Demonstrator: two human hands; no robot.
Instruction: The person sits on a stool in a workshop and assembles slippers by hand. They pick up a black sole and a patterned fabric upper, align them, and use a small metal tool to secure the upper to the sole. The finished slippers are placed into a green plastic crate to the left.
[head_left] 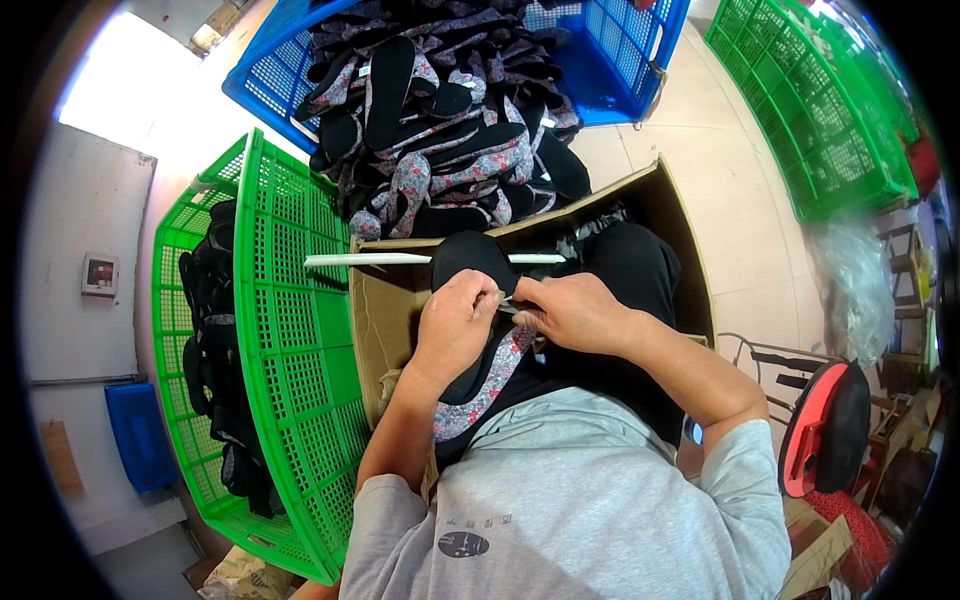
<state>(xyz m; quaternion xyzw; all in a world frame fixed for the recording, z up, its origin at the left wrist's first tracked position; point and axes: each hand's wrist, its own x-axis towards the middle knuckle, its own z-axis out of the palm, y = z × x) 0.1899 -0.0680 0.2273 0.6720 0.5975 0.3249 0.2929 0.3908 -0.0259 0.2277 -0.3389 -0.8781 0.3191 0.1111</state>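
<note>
A cloth slipper (497, 367) with a black sole and a grey lining printed with red flowers lies across my lap. My left hand (460, 322) is closed, its thumb and fingers pinching the slipper's far end. Close against it, my right hand (577, 311) is closed too, around a small silvery metal tool (508, 304) whose tip points toward the left fingertips. Fingers cover most of that tool, so its exact kind is hidden. Beyond both hands, a white strip (370, 259) lies across the cardboard box (384, 318) by my knees.
Ahead, a heap of similar slippers (440, 140) spills from a blue crate (612, 60). A green crate (300, 330) with black items stands at my left; another green crate (810, 110) is far right. A red-and-black round seat (822, 428) stands to my right.
</note>
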